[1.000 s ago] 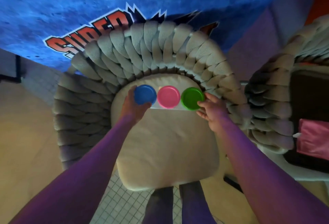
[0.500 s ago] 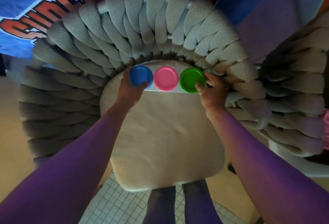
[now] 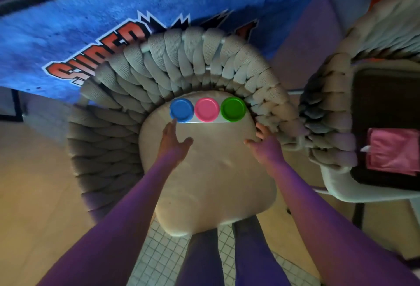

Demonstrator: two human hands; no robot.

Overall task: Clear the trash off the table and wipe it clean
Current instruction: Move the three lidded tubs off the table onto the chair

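A woven rope chair point(image 3: 127, 95) with a pale seat cushion point(image 3: 211, 172) fills the view, its curved back closing in behind and on both sides. At the rear of the cushion, against the backrest, three tubs stand in a row on a white strip: a blue lid point(image 3: 181, 110), a pink lid point(image 3: 206, 110) and a green lid point(image 3: 233, 109). A blue banner point(image 3: 91, 24) with orange lettering hangs behind the chair. To the right a second chair point(image 3: 327, 108) holds a dark cushion with a pink cloth point(image 3: 393, 151) on it.

The left hand point(image 3: 173, 140) reaches forward, fingers straight, grip wide, fingertips just at the blue lid's near edge. The right hand point(image 3: 263, 142) lies at the cushion's right edge beside the rope weave, fingers spread loosely, holding nothing.
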